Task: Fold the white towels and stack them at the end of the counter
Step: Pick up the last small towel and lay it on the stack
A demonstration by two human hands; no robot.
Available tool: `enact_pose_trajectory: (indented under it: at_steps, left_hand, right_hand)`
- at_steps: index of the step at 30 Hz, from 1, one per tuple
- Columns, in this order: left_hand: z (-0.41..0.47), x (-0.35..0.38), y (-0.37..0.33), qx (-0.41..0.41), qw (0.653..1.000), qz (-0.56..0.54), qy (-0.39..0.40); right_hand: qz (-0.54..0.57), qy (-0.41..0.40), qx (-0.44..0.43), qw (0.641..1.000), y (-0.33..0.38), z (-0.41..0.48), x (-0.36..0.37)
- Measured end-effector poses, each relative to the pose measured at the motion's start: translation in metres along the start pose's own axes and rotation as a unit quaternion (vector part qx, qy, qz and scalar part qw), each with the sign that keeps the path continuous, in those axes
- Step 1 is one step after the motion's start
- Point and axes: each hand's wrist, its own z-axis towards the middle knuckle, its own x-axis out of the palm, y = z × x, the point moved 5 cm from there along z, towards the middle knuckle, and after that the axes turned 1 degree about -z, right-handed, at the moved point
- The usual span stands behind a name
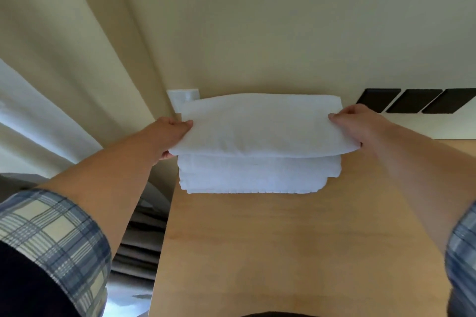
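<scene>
1. The left hand point(170, 134) pinches the left edge of the folded towel point(262, 128) — thumb on top, fingers curled underneath, mostly hidden.
2. The towel is held flat and level over the stack point(257, 175) at the far end of the table point(283, 239), against the wall, likely so it lands square.
3. The right hand point(354, 123) clamps the right edge likewise — matched grips should keep the fold from sagging open.

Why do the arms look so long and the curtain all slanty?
Head view: the wide-angle lens stretches the edges, so the plaid sleeve looks huge and the curtain leans. Head view: the light is soft, with a faint shadow under the folded towel held by the left hand and right hand; the right edge is blurry.
</scene>
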Motion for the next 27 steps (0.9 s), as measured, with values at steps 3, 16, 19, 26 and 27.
enact_pose_trajectory:
  at_steps: [3, 16, 19, 26, 27]
  left_hand:
    - [0.005, 0.0, -0.001, -0.011, 1.0, 0.023, -0.003]
    - [0.002, 0.005, 0.01, -0.041, 0.998, 0.037, 0.031]
    - [0.002, 0.013, 0.001, -0.011, 0.983, -0.153, 0.105]
    - [0.017, 0.008, -0.017, -0.035, 0.953, -0.25, 0.166]
    - [0.019, 0.007, -0.018, -0.034, 0.955, -0.249, 0.16]
  right_hand:
    - [-0.041, 0.022, -0.03, 0.998, 0.003, 0.001, 0.003]
    - [-0.326, 0.072, -0.399, 0.854, 0.097, -0.078, 0.14]
    - [-0.412, 0.129, -0.385, 0.816, 0.101, -0.097, 0.19]
    - [-0.468, 0.062, -0.398, 0.786, 0.093, -0.098, 0.193]
    - [-0.468, 0.061, -0.401, 0.785, 0.093, -0.1, 0.193]
